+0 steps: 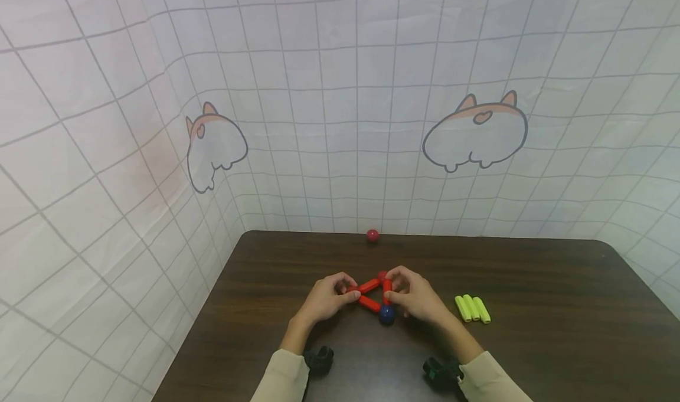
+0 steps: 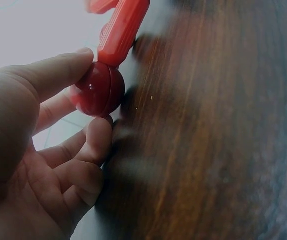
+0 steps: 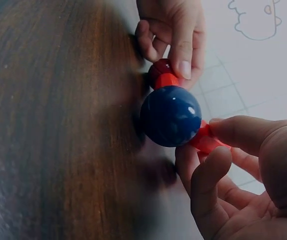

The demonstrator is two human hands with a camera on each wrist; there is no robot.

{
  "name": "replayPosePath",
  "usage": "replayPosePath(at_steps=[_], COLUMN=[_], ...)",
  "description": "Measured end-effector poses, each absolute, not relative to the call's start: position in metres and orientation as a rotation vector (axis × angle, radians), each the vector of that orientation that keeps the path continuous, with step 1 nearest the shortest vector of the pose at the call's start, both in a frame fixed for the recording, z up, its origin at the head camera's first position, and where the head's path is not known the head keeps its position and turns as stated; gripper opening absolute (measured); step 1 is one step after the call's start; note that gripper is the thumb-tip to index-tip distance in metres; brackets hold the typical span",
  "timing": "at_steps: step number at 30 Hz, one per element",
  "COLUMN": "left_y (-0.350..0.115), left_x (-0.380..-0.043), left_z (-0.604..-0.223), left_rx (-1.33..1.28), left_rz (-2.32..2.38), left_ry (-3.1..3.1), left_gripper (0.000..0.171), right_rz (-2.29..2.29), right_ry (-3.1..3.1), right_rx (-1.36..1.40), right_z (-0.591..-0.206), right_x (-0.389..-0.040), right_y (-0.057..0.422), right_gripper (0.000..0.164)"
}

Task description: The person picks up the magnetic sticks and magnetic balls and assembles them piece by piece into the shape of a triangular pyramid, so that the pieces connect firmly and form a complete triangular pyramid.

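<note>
Three red rods form a triangle with balls at its corners, low over the dark table. My left hand (image 1: 327, 298) pinches the red ball (image 2: 99, 90) at the left corner between thumb and fingers. With thumb and fingertips my right hand (image 1: 417, 296) holds the right-side red rod (image 1: 387, 291). A blue ball (image 1: 386, 314) makes the near corner, joining that rod to the near-left red rod (image 1: 369, 304). Another red ball (image 1: 382, 275) is at the far corner, where the far-left red rod (image 1: 369, 286) ends. In the right wrist view the blue ball (image 3: 171, 116) hides much of the triangle.
A loose red ball (image 1: 372, 235) lies near the table's back edge. Several yellow-green rods (image 1: 472, 309) lie side by side, right of my right hand. Dark wrist straps (image 1: 320, 360) sit at both sleeves. A white gridded cloth (image 1: 340, 124) hangs behind the wooden table (image 1: 552, 331).
</note>
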State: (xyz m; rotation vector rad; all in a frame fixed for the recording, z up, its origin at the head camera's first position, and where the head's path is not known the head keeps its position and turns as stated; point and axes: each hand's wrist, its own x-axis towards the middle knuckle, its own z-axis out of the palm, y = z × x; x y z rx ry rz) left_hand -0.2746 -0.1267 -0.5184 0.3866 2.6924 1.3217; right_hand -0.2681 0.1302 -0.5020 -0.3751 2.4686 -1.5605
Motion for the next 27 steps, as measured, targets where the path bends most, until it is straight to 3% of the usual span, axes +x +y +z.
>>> replayPosePath(at_steps=[27], left_y=[-0.1265], left_x=[-0.2739], left_z=[-0.5160], left_rx=[0.411], left_rz=[1.263], left_ry=[2.712], left_gripper=[0.023], right_rz=[-1.555], right_ry=[2.500], right_rx=[-0.253], right_z=[-0.5106], right_x=[-0.2734], right_y=[0.1288], right_gripper=[0.032])
